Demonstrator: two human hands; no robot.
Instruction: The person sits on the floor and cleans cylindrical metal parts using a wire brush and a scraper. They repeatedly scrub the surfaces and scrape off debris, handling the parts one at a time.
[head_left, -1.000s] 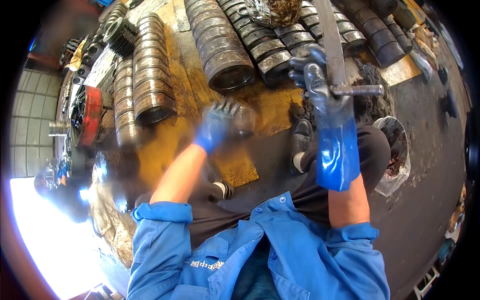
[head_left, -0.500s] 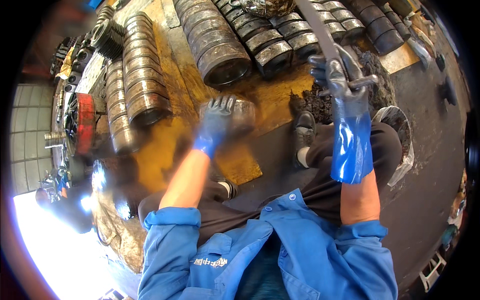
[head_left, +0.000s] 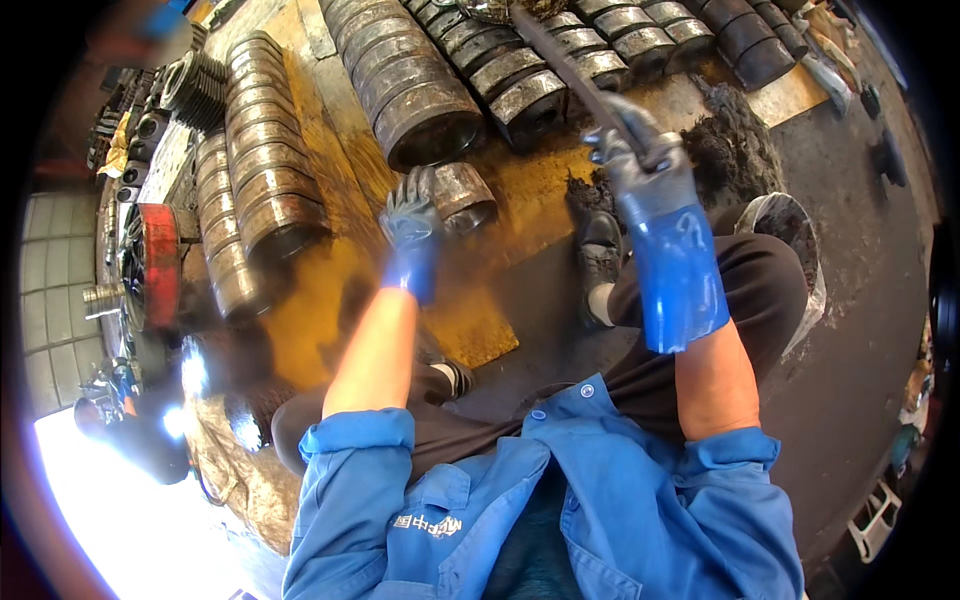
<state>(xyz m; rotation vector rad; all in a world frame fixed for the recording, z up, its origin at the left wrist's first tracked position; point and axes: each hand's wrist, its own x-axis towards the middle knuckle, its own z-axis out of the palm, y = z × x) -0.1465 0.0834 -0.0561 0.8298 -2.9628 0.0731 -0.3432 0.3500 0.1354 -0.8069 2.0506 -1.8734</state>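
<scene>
My right hand (head_left: 645, 165), in a dark, blue-cuffed rubber glove, is closed round a long flat metal bar (head_left: 566, 68). The bar slants up and left from the fist, toward the rows of parts. My left hand (head_left: 411, 212), gloved alike, has its fingers stretched out and lies against the left side of a short, dirty metal cylinder (head_left: 462, 193). That cylinder rests on the yellow-stained board (head_left: 535, 195), just in front of a long row of similar cylinders (head_left: 430, 110). Whether the left fingers press on it, I cannot tell.
More rows of metal cylinders (head_left: 275, 180) lie to the left and along the back. A heap of black sludge (head_left: 735, 145) sits right of the bar, and a plastic-lined bucket (head_left: 785, 215) stands by my right knee. A red round machine part (head_left: 160, 265) is far left.
The bar and my right hand have swung left. The cylinder has turned and shifted back toward the row, and my left hand has slid from its top to its left side.
</scene>
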